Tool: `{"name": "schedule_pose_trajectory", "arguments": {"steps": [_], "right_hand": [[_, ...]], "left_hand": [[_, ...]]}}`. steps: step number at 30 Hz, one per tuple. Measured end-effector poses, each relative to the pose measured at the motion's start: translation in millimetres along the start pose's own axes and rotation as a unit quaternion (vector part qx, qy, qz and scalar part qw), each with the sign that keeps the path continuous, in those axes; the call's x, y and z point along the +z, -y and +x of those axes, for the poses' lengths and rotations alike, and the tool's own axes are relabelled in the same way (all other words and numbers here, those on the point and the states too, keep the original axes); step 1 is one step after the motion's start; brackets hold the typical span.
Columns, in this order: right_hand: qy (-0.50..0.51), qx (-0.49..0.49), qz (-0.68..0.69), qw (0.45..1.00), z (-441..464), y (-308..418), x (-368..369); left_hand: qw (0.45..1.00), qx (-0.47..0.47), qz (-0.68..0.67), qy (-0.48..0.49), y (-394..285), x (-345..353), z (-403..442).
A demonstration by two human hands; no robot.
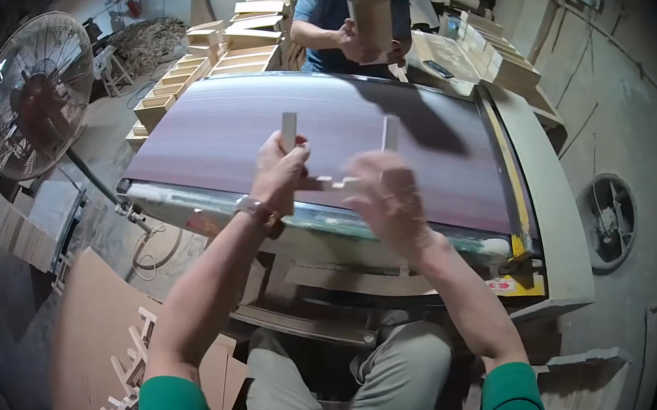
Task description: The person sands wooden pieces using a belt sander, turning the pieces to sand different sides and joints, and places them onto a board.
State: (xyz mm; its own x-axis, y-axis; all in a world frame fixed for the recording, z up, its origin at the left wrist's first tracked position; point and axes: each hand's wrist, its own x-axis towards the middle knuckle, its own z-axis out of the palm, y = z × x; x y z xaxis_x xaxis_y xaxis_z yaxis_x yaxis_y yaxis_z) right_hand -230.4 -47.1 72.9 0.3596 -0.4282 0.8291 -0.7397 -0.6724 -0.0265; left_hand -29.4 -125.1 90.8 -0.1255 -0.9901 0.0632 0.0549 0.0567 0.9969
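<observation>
My left hand (282, 165) is closed around a small wooden piece, whose pale upright strip (290, 130) sticks up above the fingers. My right hand (390, 197), smeared by motion, grips wood too; a second pale strip (389, 132) rises behind its fingers. Between the hands runs a short wooden crosspiece (326, 183); whether it joins both strips into one frame is hidden by the fingers. Both hands are over the near edge of a wide sanding belt (251, 120), whose brownish-purple surface stretches away from me.
Another person (321, 19) stands across the belt holding a wooden board (373, 29). Wooden drawer boxes (243, 60) are stacked behind. A pedestal fan (36, 98) stands left. Several small wooden frames (120, 390) lie on a brown board (97, 310) at lower left.
</observation>
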Motion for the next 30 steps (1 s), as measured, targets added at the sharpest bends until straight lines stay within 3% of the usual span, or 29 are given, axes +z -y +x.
{"name": "schedule_pose_trajectory", "arguments": {"steps": [2, 3, 4, 5, 6, 7, 10, 11, 15, 20, 22, 24, 26, 28, 30], "right_hand": [[-0.072, 0.167, -0.026, 0.983, -9, -18, -18], [-0.107, 0.239, 0.022, 0.965, -14, -31, -20], [-0.143, 0.310, 0.069, 0.937, -22, -45, -18], [-0.145, 0.316, 0.060, 0.936, -30, -60, -18], [-0.144, 0.429, 0.216, 0.865, -39, -75, -18], [-0.139, 0.522, 0.364, 0.759, -47, -90, -17], [-0.224, 0.542, 0.306, 0.750, -64, -125, -10], [-0.242, 0.510, 0.272, 0.780, -70, -136, -5], [-0.276, 0.504, 0.252, 0.779, -73, -160, 14], [-0.270, 0.493, 0.270, 0.782, -39, -150, 78], [-0.281, 0.447, 0.269, 0.806, -24, -144, 119], [-0.260, 0.412, 0.253, 0.836, -3, -125, 153], [-0.225, 0.364, 0.227, 0.875, 21, -92, 171], [-0.128, 0.411, 0.405, 0.807, 32, -55, 178], [-0.006, 0.372, 0.308, 0.876, 41, -36, 183]], "left_hand": [[0.998, 0.056, 0.009, 0.011, 15, 29, 19], [0.994, 0.111, 0.018, 0.015, 22, 44, 25], [0.994, 0.109, 0.015, 0.024, 25, 61, 26], [0.994, 0.098, 0.011, 0.037, 28, 78, 27], [0.995, 0.087, 0.006, 0.049, 31, 94, 29], [0.990, 0.125, 0.010, 0.066, 43, 108, 39], [0.988, 0.112, -0.025, 0.102, 71, 141, 57], [0.986, 0.100, -0.048, 0.127, 78, 146, 64], [0.982, 0.126, -0.058, 0.131, 94, 153, 86], [0.983, 0.134, -0.074, 0.105, 107, 94, 126], [0.988, 0.118, -0.069, 0.076, 103, 54, 133], [0.993, 0.114, 0.014, 0.013, 90, 13, 127], [0.992, 0.124, 0.000, -0.016, 93, -34, 122], [0.989, 0.132, 0.036, -0.063, 83, -71, 99], [0.989, 0.105, 0.061, -0.090, 73, -101, 75]]}}
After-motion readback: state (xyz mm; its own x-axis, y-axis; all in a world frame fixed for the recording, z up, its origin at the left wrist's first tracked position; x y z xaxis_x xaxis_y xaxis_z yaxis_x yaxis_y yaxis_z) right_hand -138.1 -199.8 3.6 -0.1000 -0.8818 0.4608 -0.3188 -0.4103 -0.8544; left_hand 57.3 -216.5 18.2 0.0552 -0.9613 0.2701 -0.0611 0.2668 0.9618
